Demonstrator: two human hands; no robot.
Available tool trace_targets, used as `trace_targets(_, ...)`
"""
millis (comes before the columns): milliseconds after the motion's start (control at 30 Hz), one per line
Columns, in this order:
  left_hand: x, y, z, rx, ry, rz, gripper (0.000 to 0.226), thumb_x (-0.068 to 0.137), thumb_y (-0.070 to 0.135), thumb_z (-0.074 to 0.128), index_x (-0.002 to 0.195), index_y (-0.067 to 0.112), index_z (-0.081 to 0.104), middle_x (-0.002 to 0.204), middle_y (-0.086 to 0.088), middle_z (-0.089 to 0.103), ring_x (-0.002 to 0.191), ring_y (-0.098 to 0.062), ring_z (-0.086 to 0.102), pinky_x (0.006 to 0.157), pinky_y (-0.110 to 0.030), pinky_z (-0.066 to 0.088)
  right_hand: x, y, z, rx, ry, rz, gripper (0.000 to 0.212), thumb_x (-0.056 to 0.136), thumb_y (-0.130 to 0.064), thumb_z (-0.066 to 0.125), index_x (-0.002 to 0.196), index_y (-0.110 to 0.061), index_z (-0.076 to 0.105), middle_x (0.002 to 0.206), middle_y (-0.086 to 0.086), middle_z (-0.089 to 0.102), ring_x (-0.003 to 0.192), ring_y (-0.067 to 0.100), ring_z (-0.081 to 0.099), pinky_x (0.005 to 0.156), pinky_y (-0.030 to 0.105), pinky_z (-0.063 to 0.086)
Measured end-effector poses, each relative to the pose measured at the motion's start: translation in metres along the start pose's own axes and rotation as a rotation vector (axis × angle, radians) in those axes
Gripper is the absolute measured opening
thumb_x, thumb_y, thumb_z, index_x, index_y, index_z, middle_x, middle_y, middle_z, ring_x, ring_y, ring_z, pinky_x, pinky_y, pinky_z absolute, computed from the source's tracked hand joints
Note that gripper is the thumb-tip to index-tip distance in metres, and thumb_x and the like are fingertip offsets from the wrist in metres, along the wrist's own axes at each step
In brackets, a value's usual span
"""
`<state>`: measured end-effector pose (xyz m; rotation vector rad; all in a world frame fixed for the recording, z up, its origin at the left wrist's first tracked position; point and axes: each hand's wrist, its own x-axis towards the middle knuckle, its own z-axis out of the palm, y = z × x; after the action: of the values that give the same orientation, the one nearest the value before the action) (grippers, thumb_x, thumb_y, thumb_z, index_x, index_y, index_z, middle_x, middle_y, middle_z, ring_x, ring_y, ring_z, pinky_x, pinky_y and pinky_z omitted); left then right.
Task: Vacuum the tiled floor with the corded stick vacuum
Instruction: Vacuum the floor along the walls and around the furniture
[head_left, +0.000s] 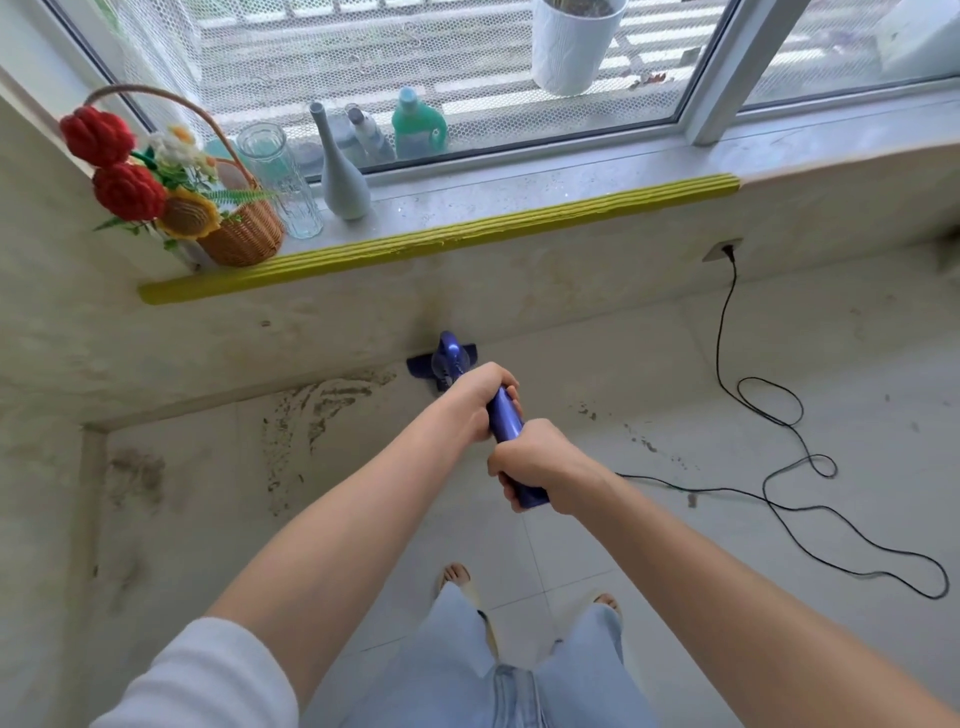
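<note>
Nearest, pale jeans (498, 675) and sandalled feet on the tiled floor (675, 597). Just beyond, right hand (540, 465) clamped around the near end of the blue stick vacuum (506, 421), left hand (480, 397) wrapped round the handle just farther along. Floor head (421, 366) down at the far wall's foot. Dirt smears (306, 410) to the left. Black cord (769, 415) looping right, plugged into a wall socket (724, 250). Wicker flower basket (244, 234) on the sill, far left.

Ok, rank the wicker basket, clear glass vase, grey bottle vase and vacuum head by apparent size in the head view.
1. wicker basket, counting its handle
2. clear glass vase and grey bottle vase: too alike to separate
3. vacuum head, though it lies farther away and partly hidden
</note>
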<state>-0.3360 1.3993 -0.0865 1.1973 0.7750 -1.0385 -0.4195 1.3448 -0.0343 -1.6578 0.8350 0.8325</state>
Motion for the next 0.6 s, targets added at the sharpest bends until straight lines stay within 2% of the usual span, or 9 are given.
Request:
trace_targets(200, 0.003, 0.0, 0.002, 0.008, -0.018, -0.012, 0.028, 0.085, 0.002, 0.042, 0.062, 0.015, 0.033, 0.038, 0.003, 0.037, 0.032, -0.012, 0.034, 0.043, -0.017, 0.033, -0.005, -0.003, -0.005, -0.135, 0.064, -0.03, 0.013, 0.082, 0.005, 0.044, 0.088, -0.005, 0.041, 0.07, 0.011, 0.047, 0.045, 0.018, 0.046, 0.038, 0.02, 0.038)
trace_targets(367, -0.006, -0.015, -0.025, -0.075, -0.019, -0.028, 0.027, 0.087, 0.0, 0.039, 0.065, 0.016, 0.034, 0.039, 0.004, 0.032, 0.029, -0.009, 0.032, 0.037, -0.012, 0.031, -0.023, 0.006, 0.022, -0.274, 0.048, -0.093, 0.019, 0.081, 0.003, 0.045, 0.098, -0.005, 0.04, 0.077, 0.008, 0.045, 0.049, 0.019, 0.051, 0.041, 0.025, 0.043)
trace_targets(500, -0.013, -0.01, -0.033, -0.094, -0.02, -0.005, 0.028, 0.087, 0.0, 0.038, 0.064, 0.016, 0.034, 0.037, 0.004, 0.031, 0.028, -0.01, 0.031, 0.036, -0.011, 0.031, -0.023, -0.002, 0.024, -0.324, 0.061, -0.14, 0.028, 0.081, 0.002, 0.045, 0.107, -0.009, 0.041, 0.086, 0.011, 0.049, 0.05, 0.019, 0.052, 0.038, 0.023, 0.043)
trace_targets(600, -0.011, -0.004, -0.031, -0.097, -0.024, 0.0, 0.029, 0.088, 0.001, 0.037, 0.063, 0.016, 0.033, 0.036, 0.004, 0.031, 0.027, -0.01, 0.03, 0.037, -0.01, 0.03, -0.019, -0.005, 0.025, -0.328, 0.089, -0.145, 0.024, 0.081, 0.002, 0.044, 0.103, -0.008, 0.041, 0.083, 0.01, 0.049, 0.049, 0.019, 0.052, 0.039, 0.023, 0.043)
